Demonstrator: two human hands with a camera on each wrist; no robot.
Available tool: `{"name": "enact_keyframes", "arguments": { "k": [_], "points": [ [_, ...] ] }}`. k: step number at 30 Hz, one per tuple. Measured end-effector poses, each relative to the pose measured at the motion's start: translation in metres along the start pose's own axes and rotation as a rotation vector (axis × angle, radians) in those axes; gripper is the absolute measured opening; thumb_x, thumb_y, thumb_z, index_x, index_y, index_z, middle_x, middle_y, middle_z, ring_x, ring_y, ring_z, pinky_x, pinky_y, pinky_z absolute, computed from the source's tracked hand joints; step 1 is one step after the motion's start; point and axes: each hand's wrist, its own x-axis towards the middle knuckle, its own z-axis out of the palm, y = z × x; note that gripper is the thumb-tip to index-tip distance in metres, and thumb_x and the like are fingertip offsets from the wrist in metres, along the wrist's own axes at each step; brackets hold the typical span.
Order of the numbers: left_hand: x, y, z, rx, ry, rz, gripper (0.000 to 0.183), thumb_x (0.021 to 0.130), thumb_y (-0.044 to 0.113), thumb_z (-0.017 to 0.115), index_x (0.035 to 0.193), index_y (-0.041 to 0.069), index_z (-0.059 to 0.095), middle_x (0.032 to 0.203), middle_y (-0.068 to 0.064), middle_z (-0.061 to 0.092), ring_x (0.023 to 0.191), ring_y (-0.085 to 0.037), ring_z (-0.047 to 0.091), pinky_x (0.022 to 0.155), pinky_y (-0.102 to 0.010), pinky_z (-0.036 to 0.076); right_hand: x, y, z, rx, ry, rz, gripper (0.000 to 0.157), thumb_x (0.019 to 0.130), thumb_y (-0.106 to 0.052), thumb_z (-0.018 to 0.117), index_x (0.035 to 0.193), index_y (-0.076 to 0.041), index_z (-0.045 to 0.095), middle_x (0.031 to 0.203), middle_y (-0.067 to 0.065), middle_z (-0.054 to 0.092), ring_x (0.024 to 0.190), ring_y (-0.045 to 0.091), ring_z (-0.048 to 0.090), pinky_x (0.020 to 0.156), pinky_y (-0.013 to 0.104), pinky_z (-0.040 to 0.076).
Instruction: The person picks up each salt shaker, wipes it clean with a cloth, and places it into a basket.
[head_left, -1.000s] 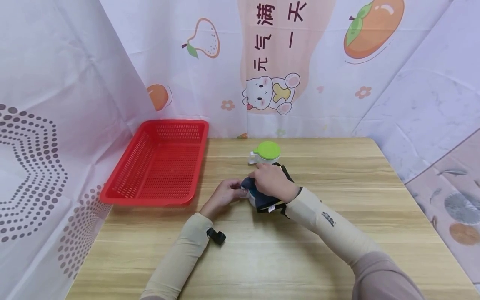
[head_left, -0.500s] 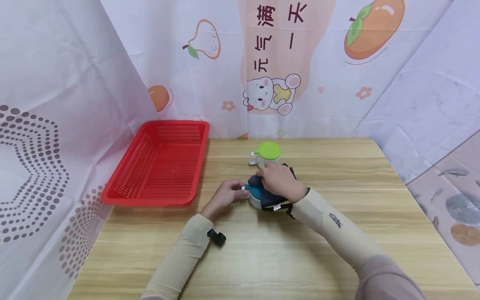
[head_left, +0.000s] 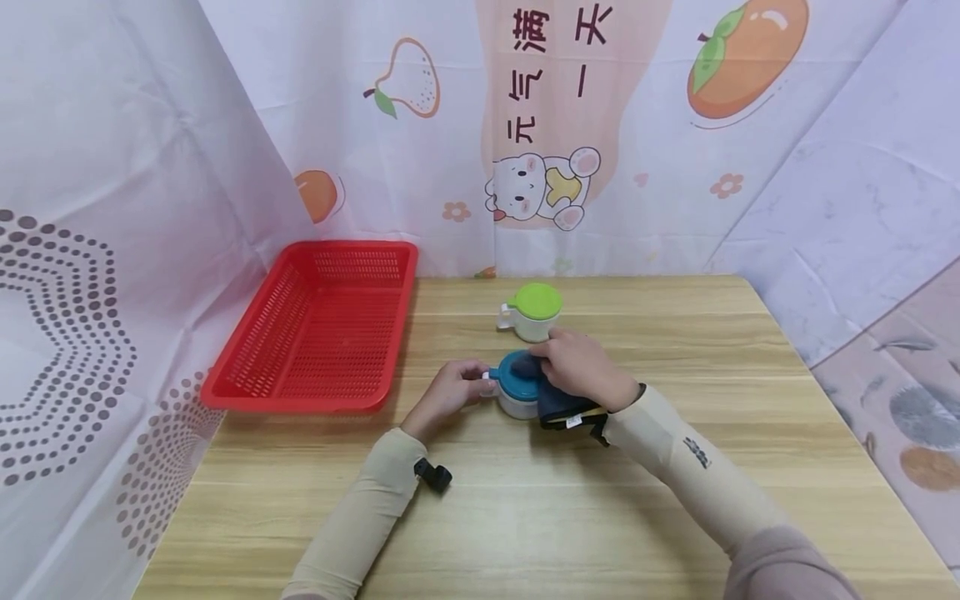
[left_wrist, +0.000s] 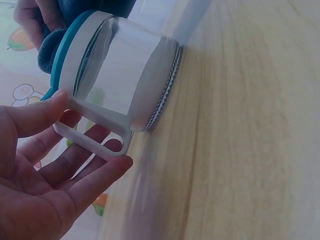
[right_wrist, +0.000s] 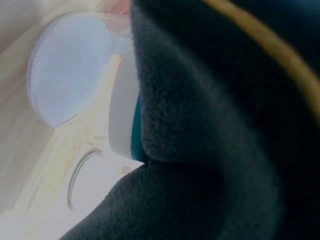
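A seasoning jar point(head_left: 517, 407) with a blue lid point(head_left: 513, 380) stands on the table, its white handle point(left_wrist: 92, 142) pointing left. My left hand point(head_left: 452, 387) holds that handle, thumb at its top and fingers behind it in the left wrist view. With my right hand point(head_left: 581, 367) I grip a dark blue cloth point(head_left: 557, 404) with black and yellow edging. One fold of the cloth lies on the right part of the lid. In the right wrist view the cloth point(right_wrist: 185, 100) fills most of the picture and hides my fingers.
Behind the blue-lidded jar stands a similar jar with a green lid point(head_left: 538, 302), its handle also to the left. A red plastic basket point(head_left: 390, 367) sits at the table's left back. A printed curtain point(head_left: 645, 233) hangs behind the wooden table point(head_left: 525, 517).
My right hand has drawn the cloth rightward across the blue lid, uncovering most of it. My left hand has stayed at the jar's handle.
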Motion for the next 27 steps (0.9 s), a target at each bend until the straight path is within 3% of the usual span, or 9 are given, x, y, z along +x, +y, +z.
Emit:
{"name": "enact_keyframes", "arguments": {
  "k": [13, 20, 27],
  "points": [
    [0.002, -0.001, 0.001, 0.002, 0.01, 0.019, 0.015, 0.087, 0.007, 0.068, 0.101, 0.003, 0.07, 0.09, -0.003, 0.068, 0.083, -0.012, 0.059, 0.078, -0.032, 0.054, 0.012, -0.003, -0.002, 0.004, 0.005, -0.045, 0.023, 0.092, -0.011, 0.06, 0.11, -0.012, 0.073, 0.085, 0.007, 0.063, 0.07, 0.019, 0.05, 0.055, 0.027, 0.042],
    [0.001, 0.0, 0.002, 0.002, 0.019, 0.011, 0.013, 0.087, 0.008, 0.068, 0.099, 0.003, 0.07, 0.09, -0.002, 0.067, 0.082, -0.012, 0.058, 0.079, -0.034, 0.055, 0.02, -0.012, 0.001, -0.064, 0.027, -0.118, 0.019, 0.093, -0.01, 0.059, 0.105, -0.013, 0.073, 0.075, 0.005, 0.053, 0.066, 0.017, 0.044, 0.05, 0.026, 0.036],
    [0.001, 0.0, 0.003, 0.036, 0.044, 0.03, 0.014, 0.084, 0.007, 0.069, 0.098, 0.005, 0.072, 0.09, -0.006, 0.069, 0.078, -0.012, 0.059, 0.074, -0.034, 0.053, 0.016, -0.017, 0.005, -0.133, 0.073, -0.235, 0.018, 0.091, -0.011, 0.061, 0.103, -0.016, 0.074, 0.079, 0.005, 0.056, 0.067, 0.016, 0.051, 0.057, 0.032, 0.051]
  ]
}}
